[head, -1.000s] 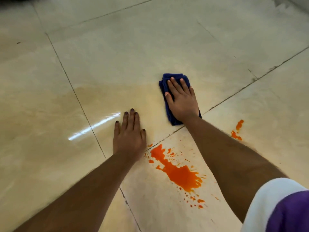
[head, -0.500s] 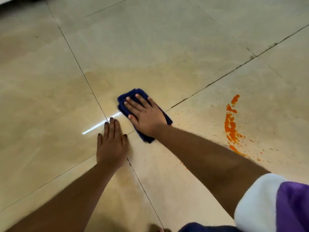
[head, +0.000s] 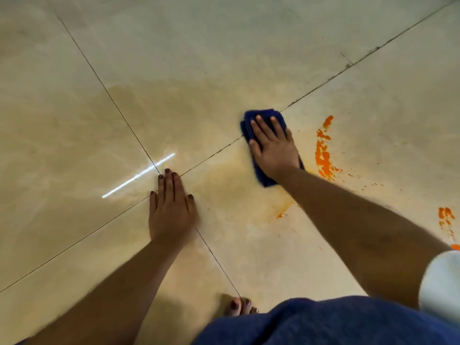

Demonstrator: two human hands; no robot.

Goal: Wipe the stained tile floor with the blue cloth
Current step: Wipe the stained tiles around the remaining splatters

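The blue cloth (head: 249, 125) lies folded on the tile floor (head: 224, 58), straddling a grout line just beside the orange stain (head: 322, 155), and it looks soft, light and limp, likely to bunch or slide on the glossy tile unless pressed flat from above with a spread palm rather than pinched at an edge. The right hand (head: 272, 148) lies flat on it with fingers straight and slightly spread, pressing it down without gripping. The left hand (head: 171, 205) rests released and flat on bare tile at the grout crossing, well apart from the cloth, apparently bracing the person.
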